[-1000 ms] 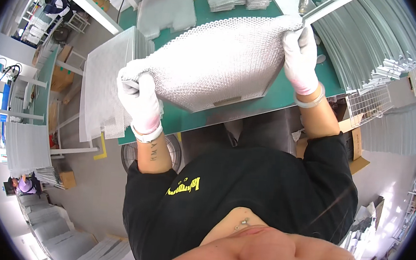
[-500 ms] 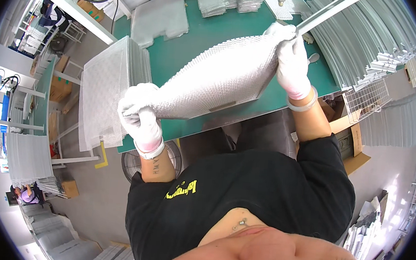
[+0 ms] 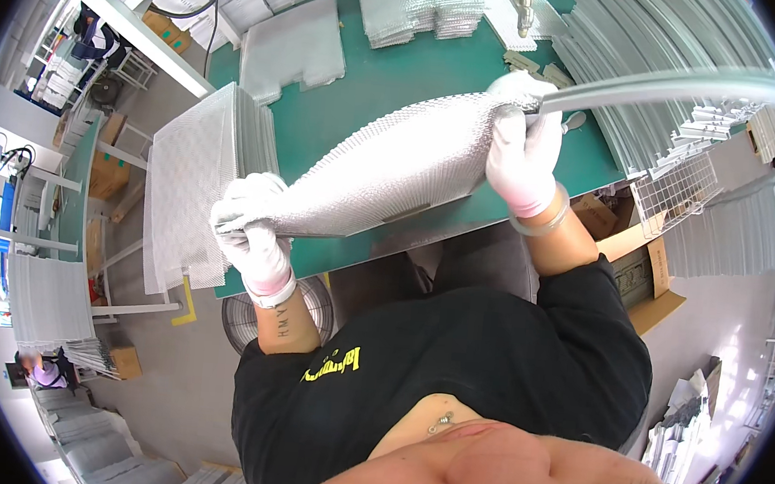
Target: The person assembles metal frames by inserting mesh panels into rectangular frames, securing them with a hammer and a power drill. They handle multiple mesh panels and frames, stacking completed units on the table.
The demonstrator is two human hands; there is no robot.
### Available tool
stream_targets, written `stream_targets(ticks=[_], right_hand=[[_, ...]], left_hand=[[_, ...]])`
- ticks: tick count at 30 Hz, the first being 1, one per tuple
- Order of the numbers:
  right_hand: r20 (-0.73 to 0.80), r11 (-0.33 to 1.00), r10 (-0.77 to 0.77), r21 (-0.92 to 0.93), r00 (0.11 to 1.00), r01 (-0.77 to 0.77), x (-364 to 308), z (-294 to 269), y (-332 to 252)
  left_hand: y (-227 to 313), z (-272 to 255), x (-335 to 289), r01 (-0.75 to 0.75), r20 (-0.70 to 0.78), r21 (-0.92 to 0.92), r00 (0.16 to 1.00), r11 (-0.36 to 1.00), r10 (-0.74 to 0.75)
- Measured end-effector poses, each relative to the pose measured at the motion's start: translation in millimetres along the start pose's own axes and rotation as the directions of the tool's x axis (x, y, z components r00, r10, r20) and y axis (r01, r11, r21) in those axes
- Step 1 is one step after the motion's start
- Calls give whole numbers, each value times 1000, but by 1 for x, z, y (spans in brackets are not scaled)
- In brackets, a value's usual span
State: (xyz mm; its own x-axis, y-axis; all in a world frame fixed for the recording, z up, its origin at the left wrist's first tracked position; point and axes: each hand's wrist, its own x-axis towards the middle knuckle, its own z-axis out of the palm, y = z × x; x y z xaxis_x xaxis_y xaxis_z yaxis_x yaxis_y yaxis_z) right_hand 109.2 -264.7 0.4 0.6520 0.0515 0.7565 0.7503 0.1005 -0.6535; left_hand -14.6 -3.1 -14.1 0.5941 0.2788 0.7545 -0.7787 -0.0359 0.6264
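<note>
A silver, finely textured mesh sheet (image 3: 393, 165) is held up over the green table, bowed between my two white-gloved hands. My left hand (image 3: 256, 232) is closed round its left end. At the other end my right hand (image 3: 524, 144) grips the sheet's edge together with a long pale strip (image 3: 663, 89), which reaches off to the right and is smeared by motion. The fingertips under the sheet are hidden.
The green table (image 3: 319, 123) bears a stack of mesh panels (image 3: 196, 181) at left, notched sheets (image 3: 294, 44) and a bubble-textured stack (image 3: 415, 8) behind. Many long strips (image 3: 643, 62) lie at right, near a wire basket (image 3: 678, 197). A fan (image 3: 240, 317) stands below the table's left front.
The long strip's far end has swung down toward the right and nearer me. My right hand and the sheet's right end have dropped a little lower and leftward.
</note>
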Motion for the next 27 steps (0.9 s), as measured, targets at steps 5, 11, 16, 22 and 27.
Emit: stream_targets(ticks=[5,11,16,22,27], right_hand=[[124,989,25,144,992,-43,2,-11,10],[363,917,98,330,927,-226,14,-12,-18],[181,962,-79,272,980,27,0,-21,-1],[181,938,-120,342,976,52,-15,-36,-7],[533,905,-357,400,767,143,-35,-72,-39]], left_hand=[[1,1,-4,-54,40,10,998,998,54],[-2,-15,-1,-63,-3,98,998,993,64],[1,3,-1,-67,1,185,998,980,68],[7,7,-1,-18,181,-17,983,1000,20],[-17,-9,-12,360,723,-617,612,700,322]])
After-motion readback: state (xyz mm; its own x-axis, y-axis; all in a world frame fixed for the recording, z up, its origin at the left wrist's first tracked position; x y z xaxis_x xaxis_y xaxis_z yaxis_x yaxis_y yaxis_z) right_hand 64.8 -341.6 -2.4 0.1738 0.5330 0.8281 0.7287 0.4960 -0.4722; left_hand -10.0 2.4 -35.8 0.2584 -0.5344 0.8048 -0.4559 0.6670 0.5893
